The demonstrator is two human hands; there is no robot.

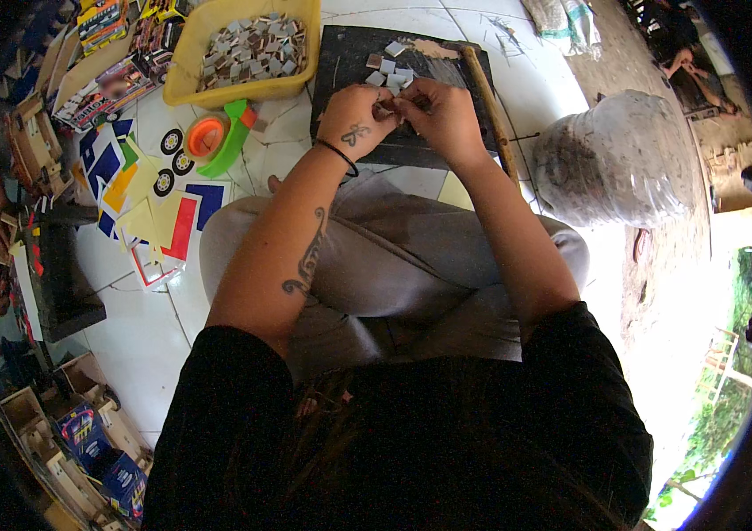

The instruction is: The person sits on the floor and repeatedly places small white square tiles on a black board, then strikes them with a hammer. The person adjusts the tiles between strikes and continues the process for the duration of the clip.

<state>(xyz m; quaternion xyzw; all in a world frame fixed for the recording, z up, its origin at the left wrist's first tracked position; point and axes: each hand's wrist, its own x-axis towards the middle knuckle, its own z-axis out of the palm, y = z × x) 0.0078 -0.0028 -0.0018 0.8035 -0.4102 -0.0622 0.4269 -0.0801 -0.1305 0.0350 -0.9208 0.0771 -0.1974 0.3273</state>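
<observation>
Both my hands meet over a low black board (341, 53) in front of my crossed legs. My left hand (356, 117) is closed in a pinch, fingertips close to those of my right hand (442, 119), which is pinched too. Whatever sits between the fingers is too small and covered to make out. Just beyond the fingertips lie several small square pieces (387, 66), grey and brown, loose on the board. A brown smear (429, 49) marks the board's far side. Along its right edge rests a long wooden stick (491, 106).
A yellow basin (305, 88) of similar squares stands beyond my left hand. Nearby are a green tape dispenser (233, 146), an orange ring (206, 137), three toy wheels (183, 161) and coloured sheets (186, 221). Wooden toy vehicles (84, 380) line the left; a stuffed plastic sack (610, 159) stands right.
</observation>
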